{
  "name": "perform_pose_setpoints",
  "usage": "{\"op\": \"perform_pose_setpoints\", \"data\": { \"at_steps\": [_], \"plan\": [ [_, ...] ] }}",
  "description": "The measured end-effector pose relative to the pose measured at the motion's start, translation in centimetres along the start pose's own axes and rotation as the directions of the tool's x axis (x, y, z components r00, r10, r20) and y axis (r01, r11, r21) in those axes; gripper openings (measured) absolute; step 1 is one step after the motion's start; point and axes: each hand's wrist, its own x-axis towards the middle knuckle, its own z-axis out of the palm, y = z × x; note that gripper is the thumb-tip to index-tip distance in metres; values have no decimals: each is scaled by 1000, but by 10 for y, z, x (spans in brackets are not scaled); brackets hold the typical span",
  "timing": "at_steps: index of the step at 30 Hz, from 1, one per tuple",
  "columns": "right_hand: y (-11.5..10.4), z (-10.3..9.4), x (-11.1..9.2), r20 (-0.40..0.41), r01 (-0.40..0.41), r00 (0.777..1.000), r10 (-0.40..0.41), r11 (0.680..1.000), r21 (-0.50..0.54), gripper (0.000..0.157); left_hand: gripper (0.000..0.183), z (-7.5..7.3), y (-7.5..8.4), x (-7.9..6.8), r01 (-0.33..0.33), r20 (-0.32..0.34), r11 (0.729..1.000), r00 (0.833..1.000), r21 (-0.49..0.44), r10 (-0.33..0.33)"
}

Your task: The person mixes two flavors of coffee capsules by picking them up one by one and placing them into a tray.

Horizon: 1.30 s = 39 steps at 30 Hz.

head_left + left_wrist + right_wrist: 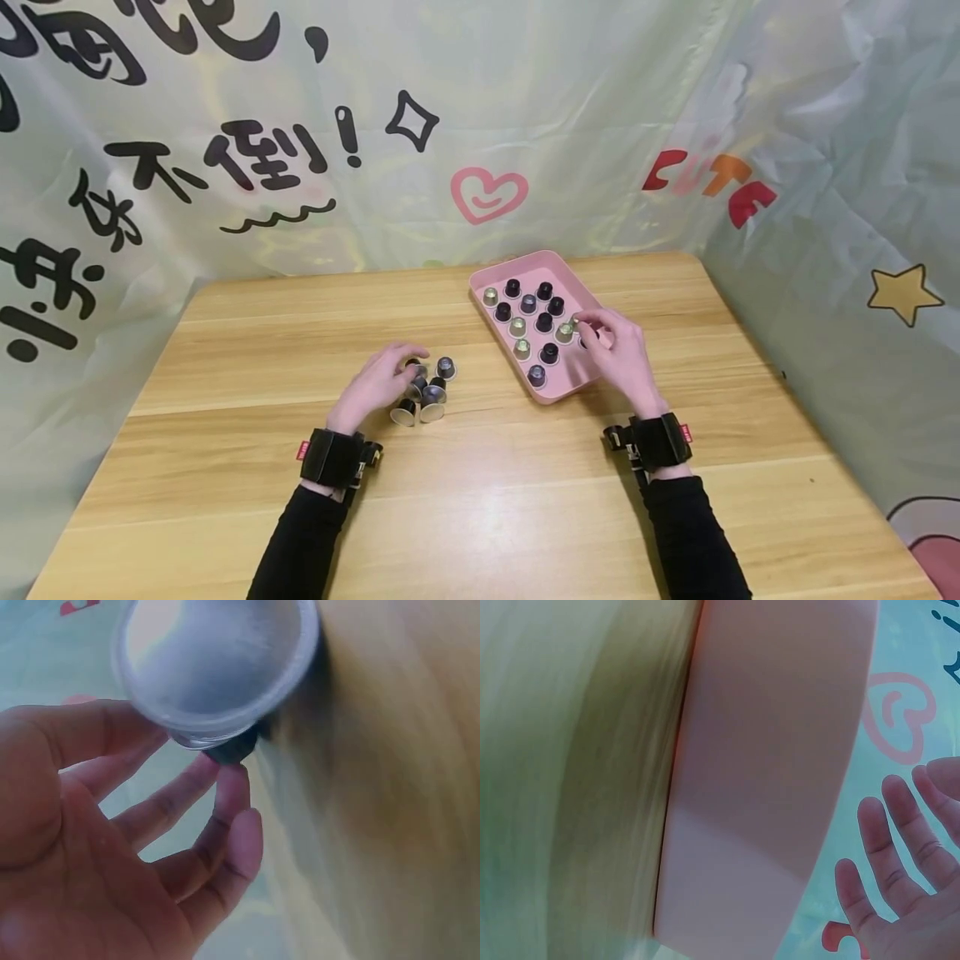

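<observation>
A pink tray (577,287) holds several coffee capsules in black, grey and pale green, standing lid down. My right hand (618,350) is over its right side, with thumb and index finger pinching a pale green coffee capsule (574,322). In the right wrist view the fingers (896,877) show beyond the tray wall, the pinch out of frame. My left hand (381,379) is at a loose group of dark capsules (432,400), its fingertips round a black capsule (412,363). In the left wrist view a capsule's silver lid (217,660) partly hides this grip.
The wooden table (480,517) carries the tray at its back right and the loose capsules left of the tray. A printed cloth (390,200) hangs behind the table, and another stretch (840,333) borders its right side.
</observation>
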Motion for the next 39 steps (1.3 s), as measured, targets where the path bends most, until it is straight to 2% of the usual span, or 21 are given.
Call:
{"op": "perform_pose_setpoints", "data": {
  "at_steps": [9,18,24,27,35,39],
  "plan": [
    [0,-1,0,0,-6,1000,6,1000,8,18,31,6,-9,9,-25,-2,1000,1000,-12,25],
    [0,-3,-1,0,-24,1000,24,1000,-2,18,29,6,-8,12,19,-6,1000,1000,-6,-19],
    [0,-4,0,-9,-23,1000,23,1000,6,18,31,4,-7,13,-15,-33,1000,999,-14,14],
    [0,-4,0,-6,-23,1000,23,1000,10,18,30,3,-6,15,-36,-48,998,998,-48,33],
    [0,-5,0,-15,-21,1000,21,1000,5,18,39,0,3,19,32,-66,971,997,-237,-49],
    [1,-5,0,-17,-18,1000,18,1000,1,18,40,0,9,21,26,-71,955,996,-297,-49]
  ]
}}
